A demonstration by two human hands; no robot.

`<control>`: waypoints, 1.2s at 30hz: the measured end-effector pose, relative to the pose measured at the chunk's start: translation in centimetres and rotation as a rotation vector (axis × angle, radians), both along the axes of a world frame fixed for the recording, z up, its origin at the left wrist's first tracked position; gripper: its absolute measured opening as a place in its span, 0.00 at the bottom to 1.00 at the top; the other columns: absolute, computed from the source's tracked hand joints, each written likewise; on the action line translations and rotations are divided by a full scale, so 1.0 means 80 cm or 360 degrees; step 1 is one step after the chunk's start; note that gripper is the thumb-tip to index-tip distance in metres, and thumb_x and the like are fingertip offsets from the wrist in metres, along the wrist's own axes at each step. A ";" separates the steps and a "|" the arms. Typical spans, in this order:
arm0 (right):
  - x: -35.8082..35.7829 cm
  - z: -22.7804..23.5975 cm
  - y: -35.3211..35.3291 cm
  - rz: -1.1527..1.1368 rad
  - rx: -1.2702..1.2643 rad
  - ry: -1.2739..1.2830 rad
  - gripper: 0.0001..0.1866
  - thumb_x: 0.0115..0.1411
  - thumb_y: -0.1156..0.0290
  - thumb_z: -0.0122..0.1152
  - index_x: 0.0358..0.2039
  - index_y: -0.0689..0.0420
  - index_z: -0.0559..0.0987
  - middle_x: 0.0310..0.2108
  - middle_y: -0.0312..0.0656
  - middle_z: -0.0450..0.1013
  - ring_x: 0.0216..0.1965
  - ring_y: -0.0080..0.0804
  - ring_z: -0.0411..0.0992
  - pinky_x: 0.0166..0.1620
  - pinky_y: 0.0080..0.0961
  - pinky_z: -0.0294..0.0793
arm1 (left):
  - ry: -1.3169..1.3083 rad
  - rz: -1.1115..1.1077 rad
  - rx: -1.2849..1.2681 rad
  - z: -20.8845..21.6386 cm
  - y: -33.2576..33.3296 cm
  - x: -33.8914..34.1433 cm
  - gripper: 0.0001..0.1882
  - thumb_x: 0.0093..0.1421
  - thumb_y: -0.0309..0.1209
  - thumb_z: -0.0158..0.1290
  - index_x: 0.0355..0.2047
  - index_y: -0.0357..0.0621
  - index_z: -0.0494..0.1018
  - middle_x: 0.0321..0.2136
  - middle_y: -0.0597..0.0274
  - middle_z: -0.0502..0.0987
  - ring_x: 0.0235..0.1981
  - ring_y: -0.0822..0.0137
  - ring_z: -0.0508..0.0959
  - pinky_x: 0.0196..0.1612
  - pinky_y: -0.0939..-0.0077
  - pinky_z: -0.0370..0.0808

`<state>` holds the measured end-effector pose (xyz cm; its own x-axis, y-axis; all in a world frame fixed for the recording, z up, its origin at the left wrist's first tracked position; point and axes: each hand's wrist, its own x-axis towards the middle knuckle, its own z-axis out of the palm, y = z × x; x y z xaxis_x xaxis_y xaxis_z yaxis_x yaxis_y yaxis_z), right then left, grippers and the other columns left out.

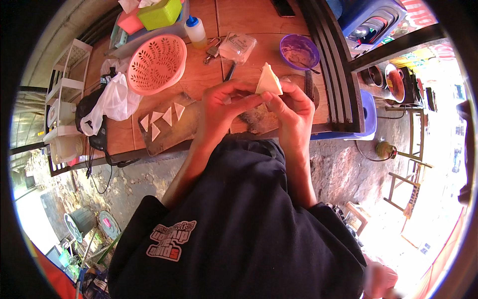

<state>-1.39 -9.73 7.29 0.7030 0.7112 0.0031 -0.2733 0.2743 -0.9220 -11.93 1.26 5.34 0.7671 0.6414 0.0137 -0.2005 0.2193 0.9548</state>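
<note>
Now, in the head view, we are looking down at our two hands and holding a pale folded triangle (269, 80) of what is looking like dough between them, raised above the brown table (203, 68). With our left hand (225, 101) we are pinching the triangle's left side near its bottom edge, thumb in front, the fingers partly disappearing behind it. With our right hand (295, 105) we are pinching it at the lower right, the thumb pressing on the bottom edge and the fingers bending behind. Our thumb tips are nearly meeting there, and the triangle's point is facing away from us.

To the left of our hands, five small white triangles (168, 116) are lying apart on a dark board (180, 128) at the near side of the table. Beyond them we are seeing a pink perforated basket (156, 64), with a white plastic bag (118, 98) sagging beside it.

Farther back, a squeeze bottle (197, 35) with a blue cap is standing upright, and a clear packet (238, 48) is lying near some metal keys (212, 52). A dark handle (230, 71) is showing just past our left hand. Beyond our right hand, a purple bowl (300, 52) is holding a pale paste, a utensil leaning inside. At the far left, a green container (162, 15) is resting beside a pink one (129, 22).
</note>
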 end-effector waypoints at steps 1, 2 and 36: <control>-0.001 0.001 0.002 -0.0022 0.0026 -0.0090 0.09 0.57 0.80 0.67 0.39 0.63 0.81 0.32 0.34 0.77 0.33 0.15 0.72 0.37 0.11 0.70 | -0.0023 -0.0034 -0.0076 -0.002 0.002 0.000 0.12 0.56 0.23 0.62 0.41 0.35 0.78 0.35 0.64 0.81 0.36 0.76 0.79 0.41 0.82 0.75; -0.002 0.002 0.004 -0.0045 0.0051 -0.0179 0.09 0.57 0.80 0.67 0.39 0.64 0.82 0.32 0.34 0.77 0.33 0.15 0.72 0.36 0.12 0.70 | -0.0079 -0.0075 -0.0160 -0.003 0.003 0.000 0.12 0.57 0.22 0.62 0.42 0.35 0.78 0.37 0.63 0.81 0.38 0.75 0.79 0.43 0.81 0.74; 0.024 -0.035 -0.006 -0.0030 -0.0747 -0.0462 0.12 0.61 0.70 0.64 0.43 0.63 0.82 0.37 0.37 0.78 0.40 0.21 0.72 0.48 0.18 0.69 | 0.0637 0.0705 0.0310 -0.138 0.073 -0.153 0.16 0.52 0.26 0.64 0.41 0.34 0.75 0.33 0.59 0.82 0.35 0.72 0.80 0.41 0.78 0.76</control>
